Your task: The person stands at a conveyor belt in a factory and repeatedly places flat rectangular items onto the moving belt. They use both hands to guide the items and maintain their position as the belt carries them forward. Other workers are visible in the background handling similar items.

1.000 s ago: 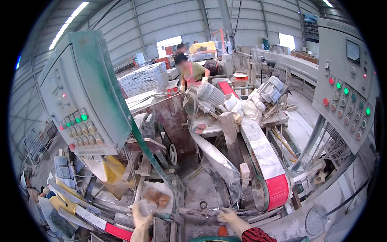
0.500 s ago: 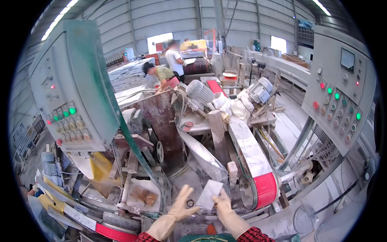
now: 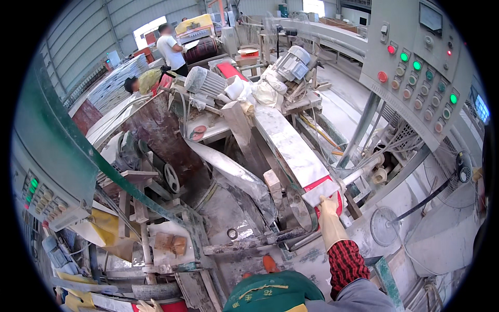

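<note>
My right hand [image 3: 328, 208], in a pale cream work glove, is closed on the near edge of a small flat white-grey tile [image 3: 316, 193]. The tile lies over the red end [image 3: 339, 202] of a belt machine whose long white top [image 3: 291, 143] runs away from me. Down at the lower left edge, my gloved left hand [image 3: 149, 306] shows only in part, fingers apart, beside the red section [image 3: 173, 306] of a second belt. Nothing can be seen in it.
Control cabinets with lit buttons stand left [image 3: 57, 151] and right [image 3: 416, 67]. A slanting pale guard [image 3: 234, 169] and a wooden post [image 3: 243, 132] flank the belt. Grey motors [image 3: 292, 63] sit beyond. Two people [image 3: 170, 49] are further back. A fan [image 3: 462, 166] stands at right.
My right hand has carried the tile right and forward onto the belt's end. My left hand has dropped away to the lower left. The view has shifted downward and to the right.
</note>
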Available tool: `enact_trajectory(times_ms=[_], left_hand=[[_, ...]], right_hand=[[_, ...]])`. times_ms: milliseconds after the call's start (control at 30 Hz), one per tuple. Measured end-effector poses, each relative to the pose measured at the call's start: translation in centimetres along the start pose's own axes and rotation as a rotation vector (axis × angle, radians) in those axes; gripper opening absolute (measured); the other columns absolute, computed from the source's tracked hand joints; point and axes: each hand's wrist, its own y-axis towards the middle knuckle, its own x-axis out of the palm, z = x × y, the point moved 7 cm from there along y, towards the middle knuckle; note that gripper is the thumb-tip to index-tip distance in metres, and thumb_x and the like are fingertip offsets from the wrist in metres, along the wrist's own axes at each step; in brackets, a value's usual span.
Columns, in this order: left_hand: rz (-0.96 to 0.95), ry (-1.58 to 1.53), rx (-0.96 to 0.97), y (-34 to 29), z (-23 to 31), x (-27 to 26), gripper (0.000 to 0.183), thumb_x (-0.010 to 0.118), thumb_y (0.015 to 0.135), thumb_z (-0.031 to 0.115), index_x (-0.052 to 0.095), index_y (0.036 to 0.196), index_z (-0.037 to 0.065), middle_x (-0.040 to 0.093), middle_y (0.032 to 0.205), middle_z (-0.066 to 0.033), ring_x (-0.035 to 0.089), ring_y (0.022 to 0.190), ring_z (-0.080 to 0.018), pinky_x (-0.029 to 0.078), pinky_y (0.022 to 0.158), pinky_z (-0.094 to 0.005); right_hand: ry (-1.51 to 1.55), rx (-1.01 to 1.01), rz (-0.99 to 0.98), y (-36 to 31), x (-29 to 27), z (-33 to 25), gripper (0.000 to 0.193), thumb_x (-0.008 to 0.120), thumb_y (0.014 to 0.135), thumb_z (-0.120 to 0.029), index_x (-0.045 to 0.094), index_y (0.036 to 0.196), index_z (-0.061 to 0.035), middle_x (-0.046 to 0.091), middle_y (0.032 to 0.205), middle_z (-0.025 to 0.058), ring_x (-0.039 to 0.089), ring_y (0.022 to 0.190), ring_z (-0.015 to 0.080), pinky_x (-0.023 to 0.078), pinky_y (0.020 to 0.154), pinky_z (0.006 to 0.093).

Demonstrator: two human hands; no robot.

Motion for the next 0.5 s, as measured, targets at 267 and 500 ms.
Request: enact_trajectory(times_ms=[267, 500], left_hand=[[-0.217, 0.01, -0.07, -1.0, 0.0, 3.5, 0.071, 0.049, 0.084, 0.064, 0.057, 0.119, 0.004, 0.057, 0.109, -0.025, 0.059, 0.091, -0.0399, 0.05, 0.076, -0.0511], [-0.482, -0.02, -0.172, -0.1, 1.2, 0.1, 0.075, 0.051, 0.084, 0.062, 0.052, 0.126, 0.0, 0.056, 0.114, -0.0265, 0.058, 0.096, -0.0414, 0.049, 0.079, -0.0536]], right_hand=[[-0.015, -0.005, 0.106, 4.6, 0.3, 0.6, 0.081, 0.055, 0.077, 0.007, 0.024, 0.148, -0.0202, 0.053, 0.123, 0.0133, 0.06, 0.1, 0.0275, 0.057, 0.074, 0.041], [-0.946, -0.46, 0.159, -0.3, -1.0, -5.3, 0.071, 0.063, 0.083, -0.014, 0.031, 0.145, -0.0146, 0.061, 0.115, 0.0145, 0.063, 0.091, 0.026, 0.056, 0.067, 0.0354]])
